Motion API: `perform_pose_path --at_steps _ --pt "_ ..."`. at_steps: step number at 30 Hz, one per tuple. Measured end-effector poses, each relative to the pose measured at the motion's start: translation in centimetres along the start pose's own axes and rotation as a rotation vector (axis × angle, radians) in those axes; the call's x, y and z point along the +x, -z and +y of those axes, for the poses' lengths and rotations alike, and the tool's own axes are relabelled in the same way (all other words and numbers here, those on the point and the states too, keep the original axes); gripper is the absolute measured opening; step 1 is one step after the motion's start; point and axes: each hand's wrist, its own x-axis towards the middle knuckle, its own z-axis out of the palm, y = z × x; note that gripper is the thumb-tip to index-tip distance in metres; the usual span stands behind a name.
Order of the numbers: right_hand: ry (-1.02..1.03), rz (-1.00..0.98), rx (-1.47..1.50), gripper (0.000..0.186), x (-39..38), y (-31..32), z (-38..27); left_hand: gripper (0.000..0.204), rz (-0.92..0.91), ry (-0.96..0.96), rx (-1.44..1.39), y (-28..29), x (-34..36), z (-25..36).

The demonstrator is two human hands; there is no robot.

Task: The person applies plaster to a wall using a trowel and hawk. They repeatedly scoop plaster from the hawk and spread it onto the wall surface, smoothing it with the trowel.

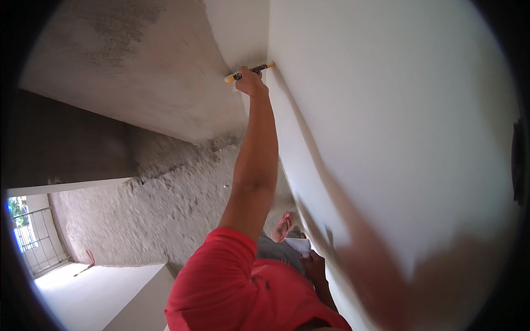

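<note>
On my feed, the long black bar-shaped tool with yellow ends (pixel 264 67) slants across the corner by the smooth white wall (pixel 386 121) — the left hand's (pixel 250 83) grip wrapped around its middle, presumably for balance. Low down, the right hand (pixel 315 266) seemingly pinches a pale flat blade (pixel 298 246), dim from here — near a red flip-flop (pixel 284 223).
</note>
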Motion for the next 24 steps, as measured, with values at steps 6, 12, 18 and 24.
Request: perform_pose_path --at_steps 6,12,18,24 --pt "0.157 0.004 0.091 0.022 0.5 -0.1 -1.2 0.027 -0.053 -0.084 -0.107 -7.2 -3.1 8.6" --pt "0.154 -0.009 0.048 0.025 -0.1 0.4 -2.5 0.041 -0.077 -0.132 0.001 -17.7 -10.5 18.1" --pt "0.255 -0.043 -0.024 0.025 0.3 0.7 -3.7 0.038 -0.385 -0.100 -0.123 -24.3 -8.4 30.4" --pt "0.152 -0.035 0.153 0.026 -1.0 1.4 -4.0 0.041 -0.486 -0.212 0.054 -14.1 -10.9 23.3"
